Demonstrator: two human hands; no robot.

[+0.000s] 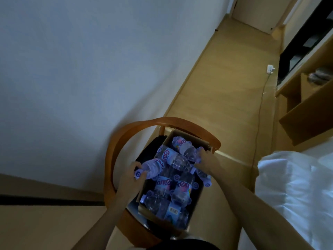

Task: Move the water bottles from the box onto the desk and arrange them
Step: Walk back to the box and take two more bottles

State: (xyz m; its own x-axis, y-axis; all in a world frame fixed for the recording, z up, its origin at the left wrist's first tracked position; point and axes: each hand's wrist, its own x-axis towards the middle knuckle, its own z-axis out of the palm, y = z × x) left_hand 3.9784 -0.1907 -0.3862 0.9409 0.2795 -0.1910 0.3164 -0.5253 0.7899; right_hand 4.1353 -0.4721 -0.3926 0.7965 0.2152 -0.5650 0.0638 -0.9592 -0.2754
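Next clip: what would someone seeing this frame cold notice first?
A cardboard box crammed with water bottles, sitting on a round-backed wooden chair at the lower middle. Both hands are in it: the left hand grips a bottle near its cap, the right hand reaches among the far bottles.

You can't read the blurred pink lettering on the clear plastic water bottles (167,179); your right hand (207,159) hides one bottle's end, and the brown cardboard box (144,212) conceals the lower layers.
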